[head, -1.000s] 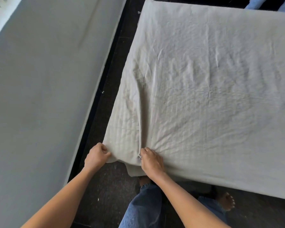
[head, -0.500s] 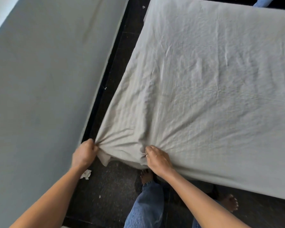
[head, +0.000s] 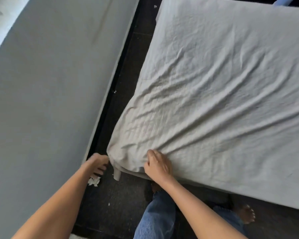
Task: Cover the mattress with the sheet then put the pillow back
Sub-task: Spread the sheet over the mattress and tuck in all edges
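Note:
A wrinkled beige sheet [head: 223,87] lies spread over the mattress, whose quilting shows through the cloth. At the near left corner the mattress edge [head: 133,172] peeks out under the bunched sheet, and a small tail of cloth hangs down there. My right hand [head: 156,165] grips a fold of the sheet just right of that corner, and creases fan out from it. My left hand [head: 97,163] is blurred, with its fingers loose beside the corner, barely touching the cloth. No pillow is plainly in view.
A large grey surface [head: 41,100] fills the left side, with a narrow strip of dark floor [head: 117,87] between it and the mattress. A crumpled white scrap [head: 94,181] lies under my left hand. My jeans and bare foot [head: 245,213] stand at the mattress's near edge. Blue fabric [head: 283,1] shows at top right.
My left hand has let go of the sheet corner it was pulling leftward. The corner now drapes over the mattress corner. My right hand still grips its fold.

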A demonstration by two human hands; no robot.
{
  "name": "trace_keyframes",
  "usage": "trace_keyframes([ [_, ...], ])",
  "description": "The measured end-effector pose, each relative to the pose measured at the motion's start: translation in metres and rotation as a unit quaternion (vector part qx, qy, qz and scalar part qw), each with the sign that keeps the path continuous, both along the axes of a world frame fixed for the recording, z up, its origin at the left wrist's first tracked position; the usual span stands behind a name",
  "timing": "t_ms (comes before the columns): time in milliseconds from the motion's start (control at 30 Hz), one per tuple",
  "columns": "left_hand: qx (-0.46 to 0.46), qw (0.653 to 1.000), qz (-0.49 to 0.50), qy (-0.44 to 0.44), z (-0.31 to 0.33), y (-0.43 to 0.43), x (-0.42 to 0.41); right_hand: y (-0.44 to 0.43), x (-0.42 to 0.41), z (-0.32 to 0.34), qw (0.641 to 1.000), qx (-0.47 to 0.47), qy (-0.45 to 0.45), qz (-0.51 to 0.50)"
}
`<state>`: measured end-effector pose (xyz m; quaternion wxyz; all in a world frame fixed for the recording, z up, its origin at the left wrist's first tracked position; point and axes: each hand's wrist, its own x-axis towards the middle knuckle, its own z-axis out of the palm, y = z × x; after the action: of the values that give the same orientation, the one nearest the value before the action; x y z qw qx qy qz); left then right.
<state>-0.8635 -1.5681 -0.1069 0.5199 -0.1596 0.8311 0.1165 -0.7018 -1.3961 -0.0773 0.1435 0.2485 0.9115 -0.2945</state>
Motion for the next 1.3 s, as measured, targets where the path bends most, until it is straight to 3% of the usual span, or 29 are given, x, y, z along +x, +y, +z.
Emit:
trace_keyframes([
  [67,0.041,0.992,0.031,-0.116,-0.002,0.008,0.021,-0.003,0.014,-0.006,0.999,0.017,-0.011,0.026],
  [100,0.056,0.991,0.037,-0.119,-0.006,0.009,0.028,-0.005,0.02,-0.009,0.999,0.024,-0.016,0.042],
  [167,0.048,0.997,-0.001,-0.068,-0.012,0.006,0.039,-0.008,0.025,-0.009,0.998,0.037,-0.004,0.044],
  [267,-0.059,0.992,-0.11,-0.009,-0.001,-0.005,0.045,-0.01,0.022,-0.003,0.997,0.066,0.031,0.022],
  [367,-0.143,0.974,-0.126,0.12,0.006,-0.013,0.042,-0.005,0.022,0.0,0.993,0.118,0.028,0.014],
  [433,-0.134,0.96,-0.149,0.195,0.008,-0.004,0.043,0.0,0.028,-0.002,0.991,0.134,0.015,-0.007],
  [500,-0.056,0.942,-0.186,0.275,0.006,0.013,0.045,0.004,0.032,-0.004,0.988,0.151,0.002,-0.017],
  [633,0.115,0.844,-0.319,0.415,0.012,0.076,0.056,0.005,0.032,-0.01,0.988,0.139,0.048,0.041],
  [767,0.237,0.75,-0.438,0.435,0.017,0.154,0.084,0.018,0.043,-0.016,0.992,0.057,0.078,0.08],
  [867,0.283,0.685,-0.525,0.419,0.003,0.186,0.105,0.047,0.077,-0.025,0.988,0.062,0.14,-0.035],
  [967,0.299,0.607,-0.597,0.431,-0.014,0.201,0.122,0.104,0.121,-0.037,0.975,0.148,0.098,-0.134],
  [1033,0.308,0.564,-0.635,0.429,-0.023,0.214,0.133,0.146,0.146,-0.048,0.971,0.191,0.052,-0.136],
  [1167,0.321,0.525,-0.67,0.416,-0.026,0.266,0.167,0.192,0.209,-0.063,0.971,0.183,-0.038,-0.147],
  [1300,0.351,0.496,-0.7,0.375,-0.024,0.322,0.214,0.171,0.243,-0.054,0.972,0.184,0.008,-0.147],
])
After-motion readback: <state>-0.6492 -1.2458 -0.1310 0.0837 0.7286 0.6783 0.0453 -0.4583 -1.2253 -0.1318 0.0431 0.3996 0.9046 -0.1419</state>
